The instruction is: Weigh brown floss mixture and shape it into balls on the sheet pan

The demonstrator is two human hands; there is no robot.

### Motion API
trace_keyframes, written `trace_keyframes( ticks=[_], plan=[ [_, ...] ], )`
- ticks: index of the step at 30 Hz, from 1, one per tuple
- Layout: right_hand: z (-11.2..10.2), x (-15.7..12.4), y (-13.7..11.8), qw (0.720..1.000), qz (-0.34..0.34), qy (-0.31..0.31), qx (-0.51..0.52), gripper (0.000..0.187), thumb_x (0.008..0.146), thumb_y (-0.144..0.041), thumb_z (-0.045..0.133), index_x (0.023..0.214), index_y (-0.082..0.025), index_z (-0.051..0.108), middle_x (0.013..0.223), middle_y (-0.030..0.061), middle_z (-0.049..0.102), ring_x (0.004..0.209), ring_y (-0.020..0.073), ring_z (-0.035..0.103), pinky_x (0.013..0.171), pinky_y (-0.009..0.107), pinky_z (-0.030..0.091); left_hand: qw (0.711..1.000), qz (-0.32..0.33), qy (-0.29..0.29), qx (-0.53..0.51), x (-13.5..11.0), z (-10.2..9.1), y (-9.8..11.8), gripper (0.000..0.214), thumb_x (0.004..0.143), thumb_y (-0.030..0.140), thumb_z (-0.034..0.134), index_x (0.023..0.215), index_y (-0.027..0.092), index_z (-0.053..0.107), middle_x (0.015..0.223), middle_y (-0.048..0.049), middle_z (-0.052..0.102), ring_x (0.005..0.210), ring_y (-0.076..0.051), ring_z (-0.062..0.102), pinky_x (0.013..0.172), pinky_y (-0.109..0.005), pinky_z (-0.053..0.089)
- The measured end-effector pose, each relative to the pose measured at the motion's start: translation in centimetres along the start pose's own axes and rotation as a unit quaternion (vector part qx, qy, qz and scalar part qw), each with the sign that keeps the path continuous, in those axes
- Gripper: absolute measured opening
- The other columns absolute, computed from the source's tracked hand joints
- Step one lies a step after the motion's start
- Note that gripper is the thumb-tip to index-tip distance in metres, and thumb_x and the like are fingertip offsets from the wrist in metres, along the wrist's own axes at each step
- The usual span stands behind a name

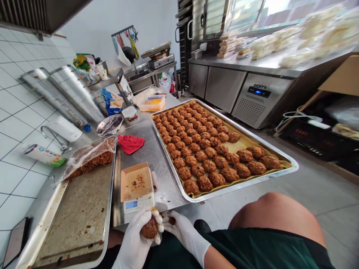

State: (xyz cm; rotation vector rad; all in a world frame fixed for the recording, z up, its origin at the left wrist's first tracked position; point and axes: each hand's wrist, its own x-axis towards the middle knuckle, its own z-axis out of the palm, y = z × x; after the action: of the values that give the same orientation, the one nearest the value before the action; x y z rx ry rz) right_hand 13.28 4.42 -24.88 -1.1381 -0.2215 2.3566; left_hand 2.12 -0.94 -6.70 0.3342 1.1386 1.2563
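Observation:
In my gloved left hand [134, 239] sits a round brown ball [149, 228] of shredded-looking mixture, with the fingers curled around it. Right beside it, my gloved right hand [182, 231] has its fingers bent around a small brown clump [171, 221]. Just beyond both hands, a digital scale [140, 204] reads 0.0 and carries a shallow cardboard tray [127, 186] dotted with crumbs. Rows of similar balls [202, 155] rest on the paper of a large metal baking tray [193, 198] to the right.
A metal pan [81, 220] at the left holds loose brown mixture [94, 166] under plastic film at its far end. A red cloth [131, 144] lies behind the scale. Farther back are a metal bowl [109, 125] and a plastic container [153, 104]. My knee [277, 216] is below the tray.

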Motion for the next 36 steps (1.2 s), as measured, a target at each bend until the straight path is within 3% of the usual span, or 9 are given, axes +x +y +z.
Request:
trace_keyframes(
  ticks=[5, 10, 12, 15, 17, 20, 24, 29, 36],
  plan=[
    [0.2, -0.3, -0.4, 1.0, 0.012, 0.011, 0.003, 0.008, 0.076, -0.023, 0.063, 0.075, -0.015, 0.063, 0.062, 0.0039, 0.064, 0.055, 0.0126, 0.062, 0.059, 0.024, 0.054, 0.995, -0.005, 0.098, 0.023, 0.6, -0.5, -0.6, 0.027, 0.084, 0.038, 0.069, 0.083, 0.012, 0.063, 0.054, 0.0053, 0.046, 0.04, -0.004, 0.04, 0.034, -0.015, 0.018],
    [0.5, -0.6, -0.8, 1.0, 0.013, 0.015, 0.008, 0.01, 0.078, -0.022, 0.059, 0.076, -0.013, 0.064, 0.063, 0.0049, 0.064, 0.056, 0.0129, 0.063, 0.06, 0.024, 0.054, 0.998, -0.007, 0.059, 0.004, -0.1, -1.0, 1.0, 0.035, 0.089, 0.041, 0.063, 0.11, 0.014, 0.064, 0.09, -0.0091, 0.07, 0.069, -0.016, 0.067, 0.049, -0.021, 0.046],
    [0.7, -0.8, -1.0, 1.0, 0.015, 0.018, 0.007, 0.011, 0.078, -0.022, 0.058, 0.076, -0.012, 0.064, 0.062, 0.0051, 0.064, 0.055, 0.0125, 0.063, 0.06, 0.023, 0.054, 0.997, 0.003, 0.076, -0.009, -0.3, -1.4, 1.6, 0.034, 0.088, 0.041, 0.064, 0.11, 0.015, 0.064, 0.097, -0.0113, 0.072, 0.057, -0.012, 0.063, 0.041, -0.019, 0.04],
    [0.9, -0.9, -1.1, 1.0, 0.021, 0.022, 0.006, 0.011, 0.078, -0.022, 0.059, 0.073, -0.013, 0.062, 0.06, 0.0045, 0.063, 0.052, 0.0117, 0.061, 0.059, 0.023, 0.053, 0.993, 0.013, 0.102, -0.061, -0.3, -1.6, 1.7, 0.033, 0.089, 0.046, 0.062, 0.087, 0.013, 0.066, 0.069, -0.0049, 0.068, 0.034, -0.003, 0.039, 0.032, -0.015, 0.026],
    [1.0, -0.9, -1.2, 0.999, 0.023, 0.022, 0.006, 0.01, 0.078, -0.022, 0.06, 0.072, -0.014, 0.062, 0.059, 0.0039, 0.063, 0.052, 0.0116, 0.061, 0.059, 0.023, 0.053, 0.989, -0.002, 0.098, -0.107, -0.3, -1.5, 1.4, 0.036, 0.086, 0.049, 0.065, 0.078, 0.014, 0.065, 0.061, -0.0026, 0.063, 0.039, -0.006, 0.048, 0.037, -0.016, 0.034],
    [1.1, -0.9, -1.2, 0.999, 0.024, 0.02, 0.008, 0.007, 0.076, -0.021, 0.062, 0.072, -0.015, 0.061, 0.06, 0.0039, 0.063, 0.055, 0.0123, 0.061, 0.06, 0.023, 0.054, 0.992, -0.008, 0.086, -0.092, -0.6, -1.2, 0.8, 0.028, 0.075, 0.039, 0.078, 0.081, 0.014, 0.066, 0.082, -0.0078, 0.072, 0.063, -0.014, 0.065, 0.048, -0.019, 0.044],
    [1.1, -1.0, -1.1, 0.999, 0.026, 0.017, 0.009, 0.006, 0.075, -0.02, 0.062, 0.072, -0.015, 0.062, 0.061, 0.0039, 0.063, 0.055, 0.0128, 0.062, 0.06, 0.024, 0.054, 0.994, 0.038, 0.099, 0.002, -0.8, -1.1, 0.6, 0.029, 0.07, 0.027, 0.081, 0.092, 0.014, 0.069, 0.093, -0.0107, 0.073, 0.061, -0.011, 0.061, 0.046, -0.017, 0.038],
    [1.3, -1.3, -1.2, 1.0, 0.024, 0.016, 0.01, 0.006, 0.074, -0.019, 0.064, 0.07, -0.016, 0.061, 0.058, 0.0018, 0.061, 0.054, 0.0126, 0.061, 0.06, 0.025, 0.054, 0.994, 0.065, 0.081, -0.037, -0.6, -0.9, 0.7, 0.036, 0.071, 0.029, 0.081, 0.102, 0.015, 0.069, 0.106, -0.0125, 0.071, 0.076, -0.015, 0.065, 0.059, -0.021, 0.048],
    [1.2, -1.3, -1.3, 1.0, 0.018, 0.012, 0.009, 0.005, 0.073, -0.02, 0.065, 0.071, -0.017, 0.061, 0.061, 0.0031, 0.063, 0.057, 0.0137, 0.062, 0.061, 0.026, 0.055, 0.992, 0.023, 0.123, -0.014, -0.5, -1.6, -0.3, 0.023, 0.075, 0.034, 0.075, 0.077, 0.015, 0.062, 0.062, -0.0002, 0.064, 0.032, -0.002, 0.038, 0.028, -0.014, 0.021]
  ],
)
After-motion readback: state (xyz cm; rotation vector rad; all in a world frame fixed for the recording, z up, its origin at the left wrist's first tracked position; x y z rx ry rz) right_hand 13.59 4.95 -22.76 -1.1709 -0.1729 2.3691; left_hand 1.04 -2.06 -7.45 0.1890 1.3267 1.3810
